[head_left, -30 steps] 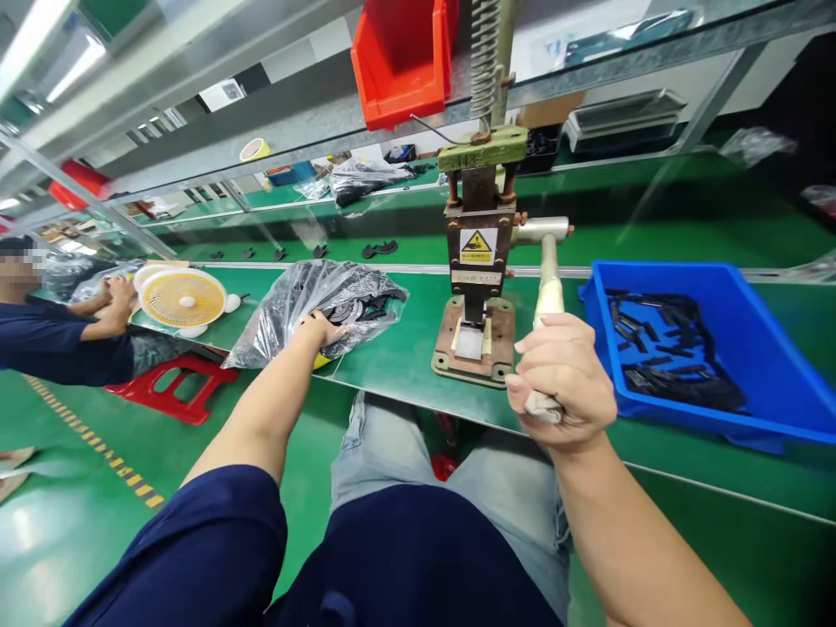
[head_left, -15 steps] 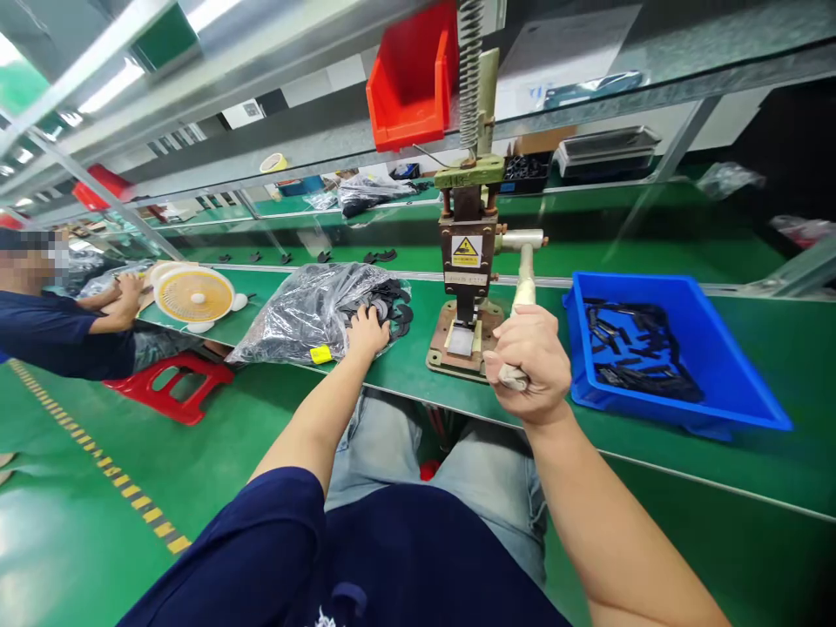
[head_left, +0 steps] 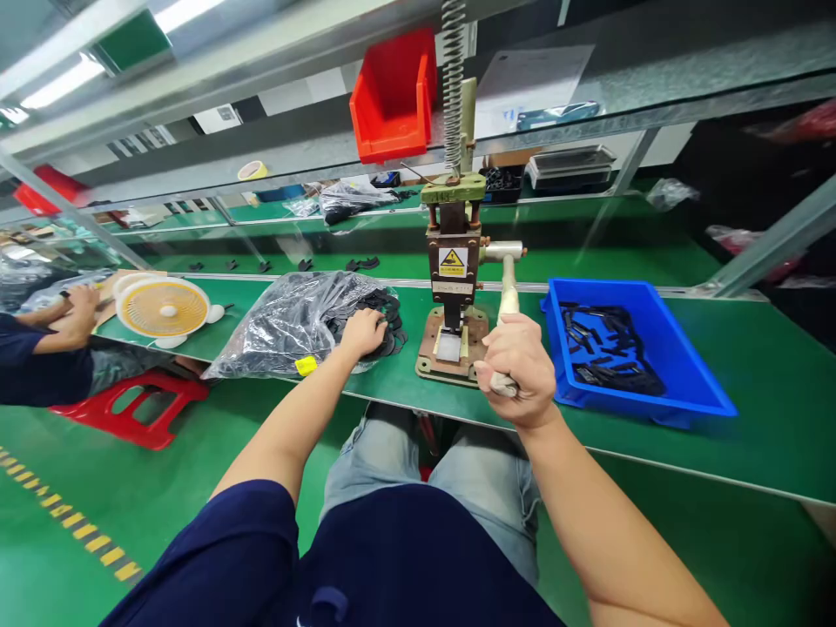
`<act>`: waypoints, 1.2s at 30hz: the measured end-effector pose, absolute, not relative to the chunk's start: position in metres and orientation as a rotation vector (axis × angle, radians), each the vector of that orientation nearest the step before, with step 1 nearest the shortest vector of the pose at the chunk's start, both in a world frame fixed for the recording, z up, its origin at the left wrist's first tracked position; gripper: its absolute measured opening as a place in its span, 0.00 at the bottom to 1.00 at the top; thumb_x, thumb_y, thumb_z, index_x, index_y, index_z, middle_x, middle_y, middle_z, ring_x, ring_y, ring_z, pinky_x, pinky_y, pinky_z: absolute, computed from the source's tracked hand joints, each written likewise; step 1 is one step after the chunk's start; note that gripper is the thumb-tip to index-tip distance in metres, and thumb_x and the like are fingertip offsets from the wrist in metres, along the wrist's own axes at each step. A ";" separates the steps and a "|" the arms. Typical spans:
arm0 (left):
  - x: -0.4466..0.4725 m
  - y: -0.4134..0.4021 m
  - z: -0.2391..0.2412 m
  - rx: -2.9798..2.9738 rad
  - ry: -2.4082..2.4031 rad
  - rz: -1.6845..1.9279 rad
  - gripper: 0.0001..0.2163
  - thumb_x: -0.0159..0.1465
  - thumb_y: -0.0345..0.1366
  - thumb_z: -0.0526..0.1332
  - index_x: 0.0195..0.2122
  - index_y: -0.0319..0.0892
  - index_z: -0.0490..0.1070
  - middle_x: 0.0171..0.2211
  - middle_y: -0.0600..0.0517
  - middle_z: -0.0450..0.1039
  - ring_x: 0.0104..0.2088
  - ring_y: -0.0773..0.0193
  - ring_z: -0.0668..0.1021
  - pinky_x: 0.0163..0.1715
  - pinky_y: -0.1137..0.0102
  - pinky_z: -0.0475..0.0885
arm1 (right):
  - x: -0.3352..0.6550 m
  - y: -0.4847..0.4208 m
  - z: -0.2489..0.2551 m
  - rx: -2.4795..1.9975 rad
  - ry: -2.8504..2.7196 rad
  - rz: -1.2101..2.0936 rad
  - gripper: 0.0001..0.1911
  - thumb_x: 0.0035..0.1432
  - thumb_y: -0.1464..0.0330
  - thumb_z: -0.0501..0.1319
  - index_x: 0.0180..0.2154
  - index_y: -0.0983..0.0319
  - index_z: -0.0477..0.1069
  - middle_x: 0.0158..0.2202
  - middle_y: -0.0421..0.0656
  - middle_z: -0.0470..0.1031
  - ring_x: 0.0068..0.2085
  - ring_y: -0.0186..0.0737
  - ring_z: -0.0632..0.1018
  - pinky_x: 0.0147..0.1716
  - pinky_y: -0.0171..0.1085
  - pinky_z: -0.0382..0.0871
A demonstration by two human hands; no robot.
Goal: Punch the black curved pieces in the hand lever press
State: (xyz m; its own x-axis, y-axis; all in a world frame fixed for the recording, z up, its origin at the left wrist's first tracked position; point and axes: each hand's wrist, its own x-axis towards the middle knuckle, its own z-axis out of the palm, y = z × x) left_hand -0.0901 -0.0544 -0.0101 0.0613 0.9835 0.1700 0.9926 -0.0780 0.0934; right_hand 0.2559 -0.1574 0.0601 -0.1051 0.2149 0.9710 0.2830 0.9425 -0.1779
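Right hand: the right hand (head_left: 519, 370) is shut tight in a fist round the lower end of the lever (head_left: 509, 298).
Left hand: the left hand (head_left: 361, 333) lies palm down, fingers bent onto the black parts (head_left: 390, 324); whether it grips one cannot be told.
Black parts: they spill from the mouth of the bag (head_left: 287, 322), under and just beyond the left hand, to the left of the press.
Bag: clear plastic, lying on the tabletop (head_left: 751, 392), with a yellow tag (head_left: 304, 366) at its near edge; no writing can be read.
Press: the press (head_left: 453, 261) stands upright between the two hands, its lever hanging down on the right side into the right hand.
Label: a yellow warning label (head_left: 453, 259) with a black triangle on the front of the press; the white strip below is too small to read.
Blue bin: the blue bin (head_left: 640, 407) sits just right of the right hand and holds dark pieces.
Fan: a yellow fan (head_left: 163, 309) lies left of the bag.
Co-worker: another person's hand (head_left: 82, 305) rests beside the fan.
Shelf: a red bin (head_left: 392, 96) sits above, beside the press's spring (head_left: 452, 78).
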 end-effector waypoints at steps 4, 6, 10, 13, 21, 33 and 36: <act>-0.102 -0.011 0.005 -2.501 -1.896 -0.140 0.19 0.73 0.38 0.56 0.61 0.43 0.79 0.62 0.44 0.79 0.64 0.50 0.74 0.69 0.58 0.66 | 0.257 -0.160 0.059 -0.434 -1.678 -0.038 0.09 0.54 0.73 0.68 0.30 0.57 0.70 0.28 0.35 0.75 0.38 0.39 0.81 0.57 0.59 0.75; -0.109 0.011 0.006 -2.624 -1.771 -0.055 0.21 0.72 0.38 0.58 0.63 0.44 0.77 0.64 0.45 0.78 0.65 0.50 0.74 0.69 0.58 0.66 | 0.258 -0.162 0.058 -0.467 -1.659 -0.042 0.08 0.54 0.72 0.68 0.29 0.57 0.70 0.28 0.35 0.76 0.37 0.40 0.82 0.56 0.59 0.76; -0.121 0.049 0.000 -2.804 -1.510 0.162 0.27 0.67 0.34 0.61 0.68 0.43 0.73 0.67 0.46 0.74 0.67 0.49 0.73 0.67 0.59 0.67 | 0.260 -0.165 0.056 -0.544 -1.626 -0.085 0.06 0.53 0.72 0.67 0.28 0.57 0.72 0.27 0.34 0.77 0.34 0.41 0.82 0.51 0.59 0.78; -0.125 0.071 -0.004 -2.883 -1.334 0.351 0.31 0.63 0.31 0.63 0.69 0.46 0.72 0.70 0.48 0.72 0.67 0.48 0.73 0.65 0.59 0.68 | 0.262 -0.167 0.055 -0.618 -1.608 -0.134 0.06 0.52 0.71 0.67 0.26 0.57 0.71 0.26 0.35 0.78 0.32 0.43 0.82 0.49 0.61 0.79; -0.120 0.101 0.002 -2.939 -1.115 0.415 0.20 0.68 0.39 0.62 0.60 0.48 0.80 0.57 0.43 0.81 0.60 0.47 0.76 0.62 0.57 0.65 | 0.258 -0.160 0.050 -0.647 -1.426 -0.238 0.20 0.52 0.62 0.69 0.17 0.56 0.63 0.19 0.34 0.73 0.25 0.40 0.78 0.48 0.58 0.80; -0.107 0.068 0.014 -3.054 -1.144 -0.095 0.17 0.75 0.38 0.54 0.60 0.43 0.74 0.51 0.42 0.77 0.47 0.53 0.82 0.48 0.63 0.75 | 0.244 -0.166 0.063 -0.696 -1.478 -0.213 0.15 0.54 0.67 0.67 0.20 0.58 0.64 0.20 0.36 0.71 0.29 0.40 0.79 0.52 0.59 0.77; -0.099 0.036 0.023 -3.141 -1.093 -0.199 0.15 0.73 0.36 0.57 0.59 0.44 0.73 0.50 0.43 0.76 0.46 0.53 0.82 0.48 0.63 0.75 | 0.241 -0.170 0.066 -0.704 -1.506 -0.187 0.14 0.55 0.68 0.66 0.22 0.58 0.65 0.21 0.35 0.72 0.31 0.39 0.80 0.54 0.59 0.76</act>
